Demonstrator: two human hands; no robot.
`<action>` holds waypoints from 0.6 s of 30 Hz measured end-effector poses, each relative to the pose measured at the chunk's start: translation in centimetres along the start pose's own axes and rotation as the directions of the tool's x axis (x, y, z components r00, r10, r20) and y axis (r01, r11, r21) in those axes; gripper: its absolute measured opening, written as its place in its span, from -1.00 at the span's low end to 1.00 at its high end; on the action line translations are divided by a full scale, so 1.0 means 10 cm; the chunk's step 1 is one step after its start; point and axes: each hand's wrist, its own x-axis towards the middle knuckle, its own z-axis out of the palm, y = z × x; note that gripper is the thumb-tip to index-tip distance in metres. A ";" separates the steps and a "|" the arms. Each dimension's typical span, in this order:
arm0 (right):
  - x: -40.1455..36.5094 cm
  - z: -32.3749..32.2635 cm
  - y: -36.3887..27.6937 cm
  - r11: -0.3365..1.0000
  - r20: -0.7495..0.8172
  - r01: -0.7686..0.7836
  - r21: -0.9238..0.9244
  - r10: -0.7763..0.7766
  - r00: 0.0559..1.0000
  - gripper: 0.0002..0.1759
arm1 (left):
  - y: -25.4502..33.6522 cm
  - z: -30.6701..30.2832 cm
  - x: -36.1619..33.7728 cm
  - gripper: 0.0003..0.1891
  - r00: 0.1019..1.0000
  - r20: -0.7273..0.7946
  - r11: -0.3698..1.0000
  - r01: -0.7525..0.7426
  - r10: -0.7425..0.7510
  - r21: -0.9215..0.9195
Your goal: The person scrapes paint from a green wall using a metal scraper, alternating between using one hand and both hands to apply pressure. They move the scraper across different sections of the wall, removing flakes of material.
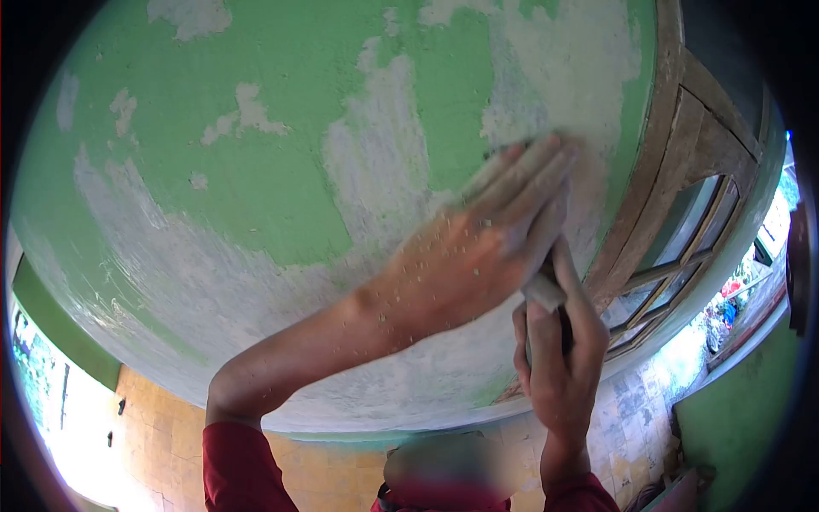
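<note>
A wall (290,188) with green paint and worn greyish-white patches fills the view. My left hand (486,235) reaches across it, fingers together and pressed toward the wall near the door frame; flecks dot its back. Its fingertips are slightly blurred, and what lies beneath them is hidden. Just below and to the right, my right hand (563,350) is closed around a scraper-like tool (543,292) with a greyish flat part. The tool's upper end lies behind or beside my left hand, so its tip is hidden.
A brown wooden door or window frame (653,171) with glass panes stands to the right. Below is a tiled floor (341,474), yellowish and pale. Bright outdoor openings show at both sides. Some dark items (653,491) lie at the lower right.
</note>
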 end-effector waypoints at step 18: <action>-0.03 -0.05 -0.01 0.995 0.000 0.008 -0.095 -0.008 1.000 -0.33 | 0.06 -0.03 -0.07 -0.55 0.998 0.055 0.986 0.049 -0.041 -0.161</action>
